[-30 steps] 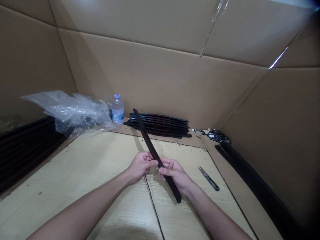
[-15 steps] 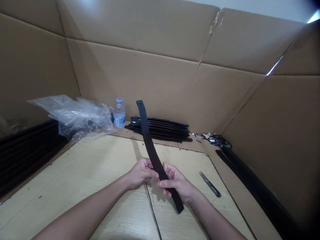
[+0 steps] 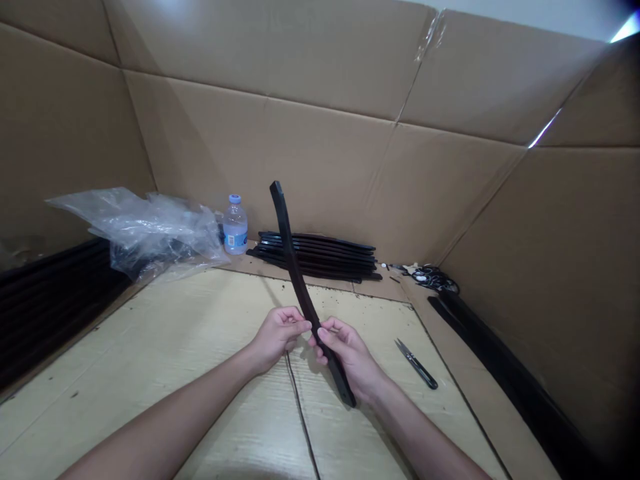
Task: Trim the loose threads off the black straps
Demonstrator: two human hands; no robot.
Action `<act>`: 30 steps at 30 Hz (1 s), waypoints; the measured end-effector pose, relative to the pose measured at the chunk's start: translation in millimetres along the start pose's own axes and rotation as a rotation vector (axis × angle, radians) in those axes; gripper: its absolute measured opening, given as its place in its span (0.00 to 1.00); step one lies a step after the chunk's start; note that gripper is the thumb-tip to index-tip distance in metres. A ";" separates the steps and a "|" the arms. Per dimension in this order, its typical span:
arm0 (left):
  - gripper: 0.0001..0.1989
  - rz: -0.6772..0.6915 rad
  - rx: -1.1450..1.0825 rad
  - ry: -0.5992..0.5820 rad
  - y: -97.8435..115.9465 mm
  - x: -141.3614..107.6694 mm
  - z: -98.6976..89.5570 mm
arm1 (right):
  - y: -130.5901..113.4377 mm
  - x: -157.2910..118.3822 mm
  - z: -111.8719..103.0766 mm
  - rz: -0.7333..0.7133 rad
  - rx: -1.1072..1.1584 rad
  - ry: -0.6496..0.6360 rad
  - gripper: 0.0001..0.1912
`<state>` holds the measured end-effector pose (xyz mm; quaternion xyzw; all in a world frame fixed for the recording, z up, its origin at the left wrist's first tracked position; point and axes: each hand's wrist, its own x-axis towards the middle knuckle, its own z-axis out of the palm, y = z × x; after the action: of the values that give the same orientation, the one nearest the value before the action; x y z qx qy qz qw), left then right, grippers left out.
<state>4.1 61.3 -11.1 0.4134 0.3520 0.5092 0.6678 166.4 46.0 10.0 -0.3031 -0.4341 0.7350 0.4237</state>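
Observation:
A long, slightly curved black strip (image 3: 291, 250) rises from my hands toward the back wall, its far end lifted above the table. My right hand (image 3: 350, 357) grips its lower part, with the near end poking out past my palm. My left hand (image 3: 278, 333) pinches the strip just left of the right hand, fingertips nearly touching it. Both hands hover over the pale wooden tabletop (image 3: 165, 360).
A stack of similar black strips (image 3: 320, 257) lies against the cardboard back wall. A small water bottle (image 3: 235, 225) and crumpled clear plastic (image 3: 145, 227) sit at the back left. Small black snips (image 3: 416, 363) lie to the right. More black strips line the left (image 3: 50, 300) and right (image 3: 505, 373) edges.
The strip's far end has swung up from near the stack to well above it. Both hands kept their hold and shifted only slightly.

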 end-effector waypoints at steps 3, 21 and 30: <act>0.16 -0.003 0.037 0.018 -1.0 0.9 0.4 | 2.0 0.6 2.1 0.014 -0.008 0.063 0.16; 0.15 0.021 0.034 -0.022 -1.0 -2.2 4.5 | 4.0 -0.4 7.5 -0.064 -0.134 0.042 0.15; 0.20 0.036 0.042 0.038 0.7 -0.4 4.2 | 1.6 0.4 1.7 -0.095 -0.251 0.032 0.15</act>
<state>7.4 60.2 -8.7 0.4238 0.3677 0.5215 0.6428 164.2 45.3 9.3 -0.3446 -0.5298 0.6491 0.4235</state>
